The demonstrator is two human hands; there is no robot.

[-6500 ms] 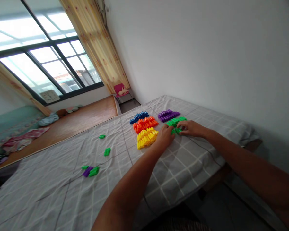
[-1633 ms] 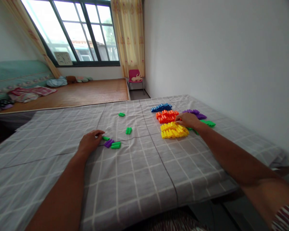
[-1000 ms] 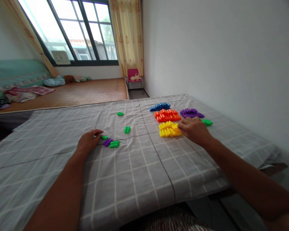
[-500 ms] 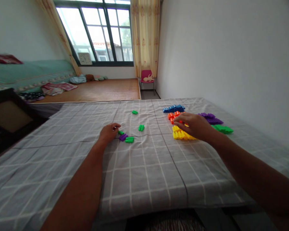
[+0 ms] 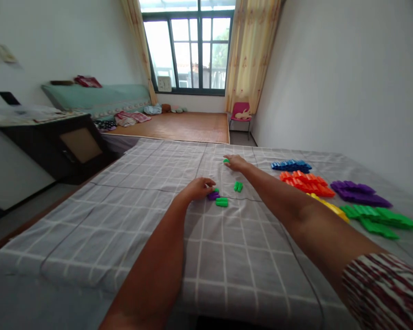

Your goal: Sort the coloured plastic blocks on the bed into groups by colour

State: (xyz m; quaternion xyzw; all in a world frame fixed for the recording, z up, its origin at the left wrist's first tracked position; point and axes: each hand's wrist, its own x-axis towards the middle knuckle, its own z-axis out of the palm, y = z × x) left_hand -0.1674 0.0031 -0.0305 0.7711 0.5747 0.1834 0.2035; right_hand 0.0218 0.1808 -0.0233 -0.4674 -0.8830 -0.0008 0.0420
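Note:
My right hand reaches to the far part of the bed-like surface, its fingers closed round a small green plastic piece. Nearer to me, my left hand rests with curved fingers, thumb and forefinger apart. Just by its fingertips lie another green piece and a purple piece; whether the fingers touch them is hard to tell. A green double-tube piece lies close to the purple one. Another green pair sits between the two hands, a little to the right.
At right, plastic pieces are grouped by colour: blue, orange, yellow, purple and green. My right forearm partly covers the yellow group. They lie on a grey checked cloth. A dark cabinet stands left.
My right hand has left the orange and yellow groups and moved left to the far green piece, which it now grips. My left hand stays by the purple piece. The view has turned left.

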